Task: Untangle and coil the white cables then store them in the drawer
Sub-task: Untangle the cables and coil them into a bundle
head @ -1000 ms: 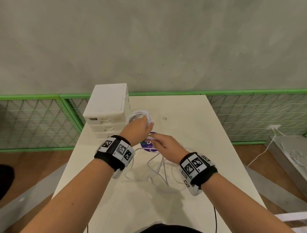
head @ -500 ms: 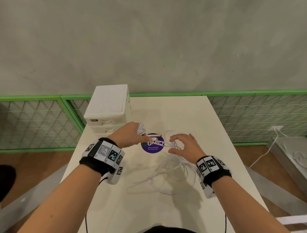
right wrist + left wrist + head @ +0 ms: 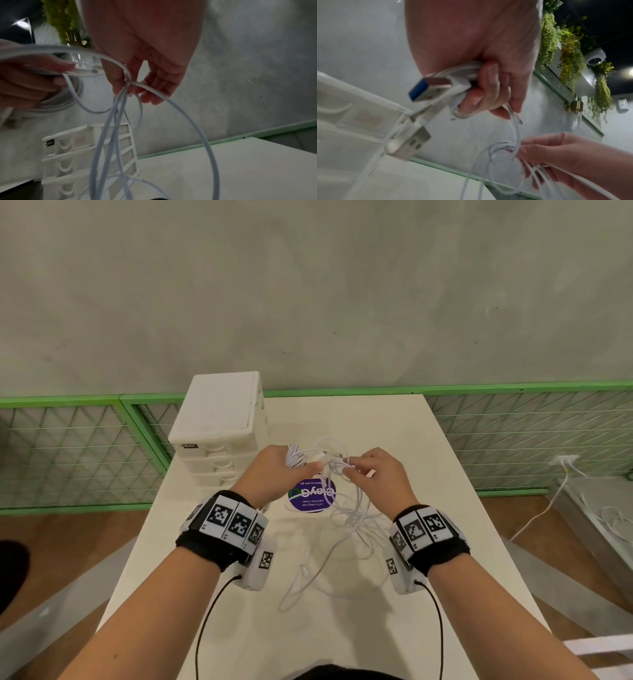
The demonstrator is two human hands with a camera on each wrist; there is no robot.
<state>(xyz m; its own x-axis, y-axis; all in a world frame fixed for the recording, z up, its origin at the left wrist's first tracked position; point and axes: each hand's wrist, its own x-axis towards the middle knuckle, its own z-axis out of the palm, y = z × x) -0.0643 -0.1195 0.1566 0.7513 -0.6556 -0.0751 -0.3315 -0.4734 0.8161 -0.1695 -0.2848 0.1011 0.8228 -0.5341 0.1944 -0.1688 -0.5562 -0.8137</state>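
Both hands are raised over the table's middle. My left hand (image 3: 279, 469) grips a small coil of white cable (image 3: 297, 457); the left wrist view shows its fingers curled round the bundle, with a blue-tongued USB plug (image 3: 429, 89) sticking out. My right hand (image 3: 371, 474) pinches several strands of the tangled white cables (image 3: 346, 518) between thumb and fingertips (image 3: 118, 86). The strands hang from the pinch down to the tabletop in loose loops. A white drawer unit (image 3: 219, 426) stands at the table's far left, its drawers closed.
A round purple sticker (image 3: 310, 496) lies on the white table (image 3: 428, 474) under the hands. Green mesh fencing (image 3: 75, 453) runs behind the table against a grey wall. Another white cable (image 3: 541, 508) hangs over the floor on the right.
Both hands have risen off the table and come together. The right hand lifted the tangle with it, so the cables now hang instead of lying flat.
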